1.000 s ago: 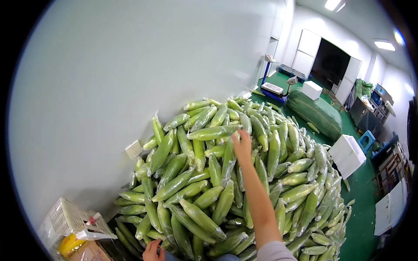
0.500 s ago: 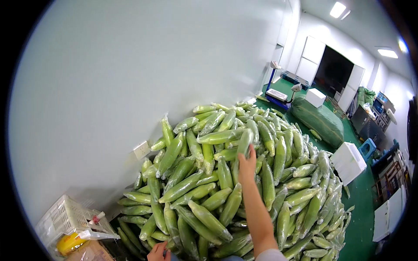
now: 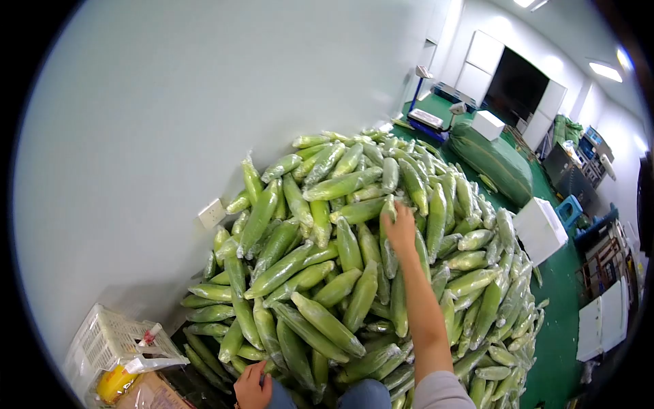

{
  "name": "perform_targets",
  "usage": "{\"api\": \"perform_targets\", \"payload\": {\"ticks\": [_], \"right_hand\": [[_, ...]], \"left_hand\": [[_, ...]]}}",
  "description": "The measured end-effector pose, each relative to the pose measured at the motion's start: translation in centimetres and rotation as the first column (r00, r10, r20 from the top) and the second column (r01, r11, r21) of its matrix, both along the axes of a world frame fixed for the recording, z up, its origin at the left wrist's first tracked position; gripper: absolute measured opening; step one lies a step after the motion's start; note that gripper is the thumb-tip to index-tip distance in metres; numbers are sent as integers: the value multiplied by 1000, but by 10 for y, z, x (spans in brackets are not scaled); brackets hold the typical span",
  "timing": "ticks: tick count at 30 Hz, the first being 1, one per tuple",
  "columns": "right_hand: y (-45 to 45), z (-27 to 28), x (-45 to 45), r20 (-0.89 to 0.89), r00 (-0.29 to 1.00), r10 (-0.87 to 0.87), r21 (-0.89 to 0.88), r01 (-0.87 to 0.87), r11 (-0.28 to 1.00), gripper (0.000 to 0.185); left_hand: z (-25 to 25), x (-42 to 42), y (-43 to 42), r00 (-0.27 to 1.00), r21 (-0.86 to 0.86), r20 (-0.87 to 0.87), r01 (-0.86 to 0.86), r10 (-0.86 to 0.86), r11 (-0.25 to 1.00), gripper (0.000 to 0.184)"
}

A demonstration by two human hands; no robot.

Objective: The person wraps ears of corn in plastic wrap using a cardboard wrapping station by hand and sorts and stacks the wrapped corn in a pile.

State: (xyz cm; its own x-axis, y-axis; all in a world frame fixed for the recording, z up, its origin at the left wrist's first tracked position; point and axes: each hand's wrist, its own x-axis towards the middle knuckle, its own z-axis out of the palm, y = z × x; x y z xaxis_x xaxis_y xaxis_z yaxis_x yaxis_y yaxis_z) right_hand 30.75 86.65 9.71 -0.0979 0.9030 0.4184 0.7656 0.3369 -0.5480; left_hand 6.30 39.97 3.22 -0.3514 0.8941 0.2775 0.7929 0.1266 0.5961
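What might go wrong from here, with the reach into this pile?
The right hand is among tightly crowded corn ears, so pulling one out might make its neighbors slide.

The clear film looks glossy and loose in places; it might slip in the fingers or snag.

The pile spreads onto the green floor, where dislodged ears could roll underfoot.

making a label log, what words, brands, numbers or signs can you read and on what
No readable text.
Brown carton: marks too blurred to read.
Scale display: too small to read.
Red-and-white item: too small to read.
Wrapped corn: none visible.
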Motion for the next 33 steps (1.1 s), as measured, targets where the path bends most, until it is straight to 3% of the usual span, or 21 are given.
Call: {"api": "perform_targets", "payload": {"ticks": [1,2,3,4,7,9,10,11,12,13,15,17,21,23,24,25,26,30,32,33], "right_hand": [[-16,-11,5,213,973,-86,53,77,996,69],[-24,-18,8,247,969,-31,-151,70,986,86],[-42,-10,2,339,939,-49,-172,113,979,91],[-41,-18,-3,294,950,-106,-145,154,977,94],[-37,-18,6,212,974,-80,-178,119,977,92],[-40,-27,18,-129,991,-31,-64,23,998,91],[-46,-26,23,-416,909,5,-57,-31,998,88],[-53,-26,27,-666,745,45,-33,-89,995,85],[-69,-17,30,-805,593,-3,-42,-53,998,68],[-85,-1,34,-935,350,-53,-104,-130,986,63],[-111,27,52,-962,-177,-210,-147,-313,938,56],[-106,52,79,-929,-223,-295,-228,-283,932,48],[-6,63,171,-974,-183,-136,-102,-184,978,47],[34,71,212,-986,125,-107,-90,135,987,48],[32,73,222,-825,533,-187,-5,324,946,50],[28,74,229,-496,807,-320,157,446,881,52],[24,75,237,-77,877,-474,361,468,807,54],[-11,57,284,81,754,-652,264,615,743,60],[-22,53,304,159,670,-725,222,692,687,65],[-27,63,306,-58,742,-668,-10,669,744,65]], "left_hand": [[-2,0,2,1000,-58,11,6,-6,998,29],[-5,0,4,1000,-113,22,18,-16,993,29],[-8,-1,6,999,-168,32,35,-30,985,28],[-16,-3,7,997,-237,48,71,-61,969,31],[-37,-7,12,993,-209,71,105,-92,972,36],[-36,-8,17,994,-192,43,108,-101,976,38],[-39,-11,16,994,-175,32,110,-106,978,37],[-41,-14,14,994,-161,21,106,-104,981,37],[-42,-16,13,995,-212,23,102,-99,972,36],[-40,-15,14,995,-215,31,100,-96,971,35],[-35,-14,15,994,-223,48,104,-95,969,35],[-33,-11,16,994,-209,32,106,-102,972,31],[-35,-11,14,993,-205,-6,118,-122,972,24],[-39,-12,13,992,-200,-23,118,-125,973,22],[-40,-14,14,992,-191,-34,115,-124,975,20],[-43,-15,13,992,-182,-41,111,-120,977,19],[-52,-18,10,992,-190,-45,109,-119,976,23],[-48,-18,7,993,-217,27,121,-117,969,31],[-45,-15,8,990,-168,-34,131,-139,977,30],[-42,-13,10,987,-139,-67,135,-145,981,30]]}}
